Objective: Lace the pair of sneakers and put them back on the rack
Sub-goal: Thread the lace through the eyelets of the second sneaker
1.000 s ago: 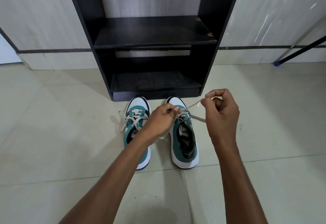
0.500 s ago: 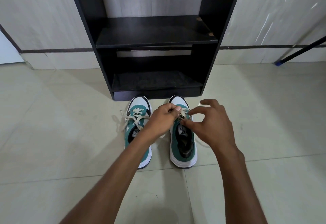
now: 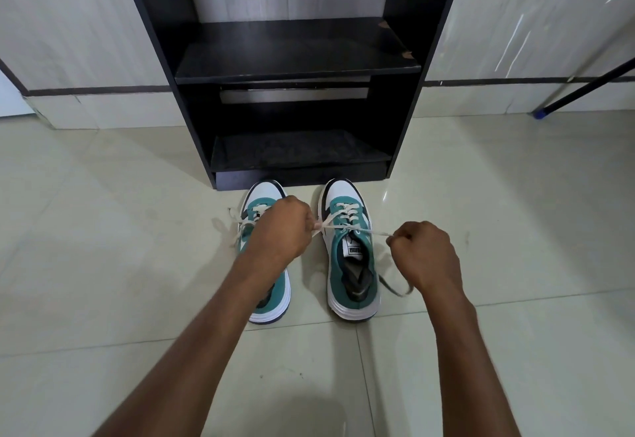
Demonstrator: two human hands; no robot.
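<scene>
My left hand [image 3: 280,227] and right hand [image 3: 424,252] fisted, fingers pinching lace [image 3: 372,231] ends taut across right sneaker [image 3: 350,251]. Left sneaker [image 3: 266,258] beside it, both on floor [image 3: 103,264] before rack [image 3: 295,65].

Glossy pale floor tiles [image 3: 103,264]; matt black wood-look rack [image 3: 295,55]; smooth sneakers [image 3: 350,264] with woven cloth laces [image 3: 347,213].

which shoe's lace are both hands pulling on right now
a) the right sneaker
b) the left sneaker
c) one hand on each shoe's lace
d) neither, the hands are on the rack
a: the left hand and right hand each grip an end of the lace stretched across the right sneaker; the left sneaker only sits under the left hand.
</scene>
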